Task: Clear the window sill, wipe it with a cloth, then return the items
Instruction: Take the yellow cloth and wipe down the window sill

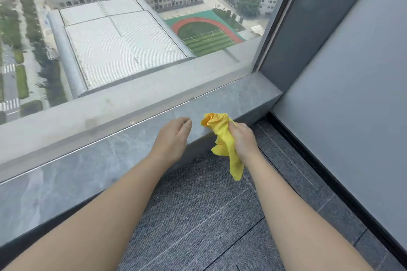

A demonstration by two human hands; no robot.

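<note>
A grey marble window sill (231, 97) runs from lower left to upper right below the large window glass (123, 35); nothing stands on the part I see. My right hand (243, 139) grips a bunched yellow cloth (222, 138) just above the sill's front edge, with one end hanging down toward the floor. My left hand (175, 136) hovers beside it over the sill's front edge, palm down, fingers loosely curled and holding nothing.
Dark grey carpet tiles (198, 215) cover the floor under my arms. A grey wall panel (352, 94) with a black skirting strip closes off the right side, meeting the sill's end at the corner. The dark window frame (277, 17) rises at the right.
</note>
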